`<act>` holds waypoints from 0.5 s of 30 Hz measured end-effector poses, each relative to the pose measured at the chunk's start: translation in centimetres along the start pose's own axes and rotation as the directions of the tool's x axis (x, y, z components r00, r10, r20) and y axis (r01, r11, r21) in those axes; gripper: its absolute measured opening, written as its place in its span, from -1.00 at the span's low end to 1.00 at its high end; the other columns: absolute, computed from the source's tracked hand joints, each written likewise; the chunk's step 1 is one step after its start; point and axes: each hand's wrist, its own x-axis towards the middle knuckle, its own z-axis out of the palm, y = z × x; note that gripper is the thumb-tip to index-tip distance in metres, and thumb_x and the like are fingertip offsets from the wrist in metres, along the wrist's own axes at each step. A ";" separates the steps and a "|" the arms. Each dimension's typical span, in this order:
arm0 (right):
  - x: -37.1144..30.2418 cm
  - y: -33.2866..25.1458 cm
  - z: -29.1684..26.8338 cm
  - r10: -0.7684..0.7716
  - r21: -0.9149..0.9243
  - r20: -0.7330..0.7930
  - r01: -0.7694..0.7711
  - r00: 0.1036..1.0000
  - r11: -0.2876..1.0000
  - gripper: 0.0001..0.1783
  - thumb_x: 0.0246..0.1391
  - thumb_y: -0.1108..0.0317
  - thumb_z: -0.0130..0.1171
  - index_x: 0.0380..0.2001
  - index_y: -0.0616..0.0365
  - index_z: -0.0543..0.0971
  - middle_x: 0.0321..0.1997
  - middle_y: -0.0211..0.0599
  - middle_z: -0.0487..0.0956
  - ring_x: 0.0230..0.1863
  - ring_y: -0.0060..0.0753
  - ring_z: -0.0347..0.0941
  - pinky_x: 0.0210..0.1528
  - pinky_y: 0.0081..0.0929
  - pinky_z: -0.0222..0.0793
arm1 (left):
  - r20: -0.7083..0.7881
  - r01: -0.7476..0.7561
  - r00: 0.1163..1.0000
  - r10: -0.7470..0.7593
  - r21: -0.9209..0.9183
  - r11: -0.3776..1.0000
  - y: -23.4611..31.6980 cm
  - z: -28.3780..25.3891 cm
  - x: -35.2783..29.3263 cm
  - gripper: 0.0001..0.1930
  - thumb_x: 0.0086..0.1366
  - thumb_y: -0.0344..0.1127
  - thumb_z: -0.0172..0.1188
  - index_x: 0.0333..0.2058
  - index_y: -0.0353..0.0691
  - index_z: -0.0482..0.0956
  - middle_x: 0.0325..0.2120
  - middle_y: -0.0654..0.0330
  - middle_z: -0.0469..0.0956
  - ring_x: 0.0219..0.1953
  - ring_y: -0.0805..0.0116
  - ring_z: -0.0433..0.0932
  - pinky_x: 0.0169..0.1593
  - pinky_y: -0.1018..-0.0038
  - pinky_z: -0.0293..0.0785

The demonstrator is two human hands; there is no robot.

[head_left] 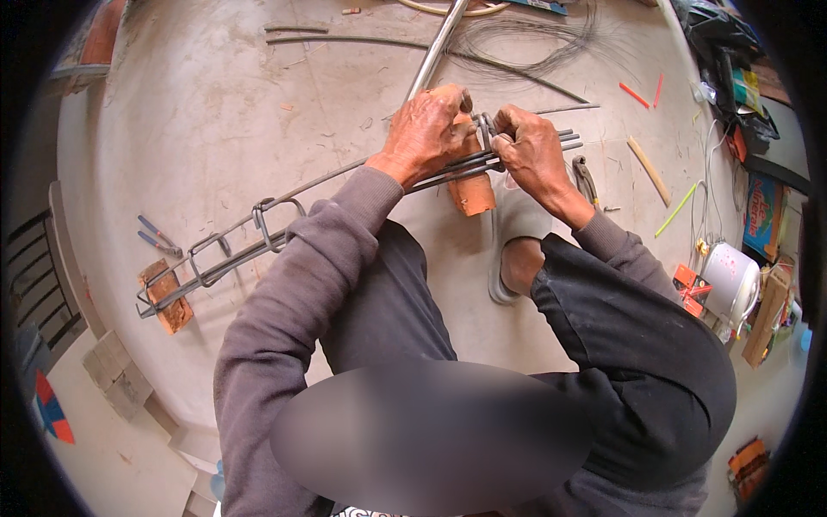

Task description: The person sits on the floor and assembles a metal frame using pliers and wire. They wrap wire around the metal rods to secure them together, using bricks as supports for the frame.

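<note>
My left hand (431,127) and right hand (530,153) were close together, fingers curled inward on either side of a ring (486,131) near the right end of the cage (245,256). I could not tell whether my fingertips had closed on the ring itself or on something thinner. The cage, long dark rods with rings along them, lay aslant on the floor (258,112) in front of me, its far left end on one brick (177,314) and its right part over another brick (472,196). My left forearm crossed over its middle.

Blue-handled pliers (161,237) lay beside the cage, near its left end; pincers (585,179) lay just below my right wrist. Beyond my hands were a pipe (435,52), a long loose rod (345,39) and a tangled coil of wire (525,60). Off to the right lay a wooden stick (648,171) and a green strip (676,211), with a white bucket (728,284) farther over. My slipper (521,220) stood close by the right brick.
</note>
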 end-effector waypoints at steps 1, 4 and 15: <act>0.2 0.0 0.0 0.006 -0.010 0.006 -0.006 1.000 1.000 -0.87 -0.10 0.43 0.12 -0.46 0.28 0.50 -0.52 0.03 0.55 -0.40 0.09 0.55 -0.29 -0.11 0.43 | -0.010 -0.046 0.999 0.046 -0.025 0.999 -0.1 0.0 -0.1 -0.72 0.17 -0.24 0.27 -0.18 -0.24 0.62 -0.45 -0.05 0.58 -0.35 -0.05 0.59 -0.24 0.15 0.48; 0.4 0.2 -0.1 0.021 -0.025 0.034 -0.020 0.999 0.999 -0.88 -0.09 0.43 0.12 -0.47 0.28 0.51 -0.50 0.04 0.55 -0.38 0.09 0.55 -0.28 -0.10 0.42 | 0.061 -0.049 0.997 0.051 -0.037 0.998 -0.1 -0.1 0.2 -0.70 0.19 -0.28 0.26 -0.09 -0.19 0.62 -0.38 -0.01 0.58 -0.32 -0.02 0.59 -0.21 0.18 0.49; 0.8 1.0 -0.9 -0.030 -0.017 0.081 0.032 0.996 0.999 -0.86 -0.07 0.44 0.13 -0.42 0.29 0.52 -0.49 0.05 0.55 -0.39 0.09 0.54 -0.28 -0.10 0.40 | 0.120 -0.068 0.990 0.077 -0.077 0.995 -0.9 0.5 1.4 -0.74 0.24 -0.28 0.23 -0.09 -0.05 0.68 -0.43 0.05 0.56 -0.36 0.10 0.58 -0.22 0.25 0.51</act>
